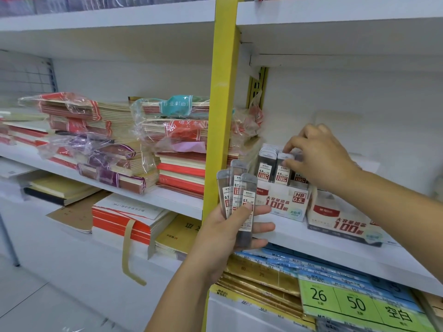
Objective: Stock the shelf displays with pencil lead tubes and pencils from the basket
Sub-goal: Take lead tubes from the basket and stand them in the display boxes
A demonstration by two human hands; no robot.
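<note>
My left hand (224, 232) holds three clear pencil lead tubes (236, 190) marked 0.7, fanned upright in front of the yellow shelf post. My right hand (314, 155) reaches into the 0.5 HB display box (284, 202) on the white shelf, with thumb and fingers pinched on the top of a lead tube (282, 168) standing in the box's middle row. More tubes (266, 161) fill the row to its left. A second display box (342, 224) stands to the right, partly hidden by my right forearm. No basket is in view.
The yellow upright post (221, 99) divides the shelving. Left of it lie stacks of wrapped notebooks (167, 140) on white shelves. Below the lead boxes are blue and gold paper packs (275, 271) with a green label (354, 300). The shelf edge (311, 245) runs under both boxes.
</note>
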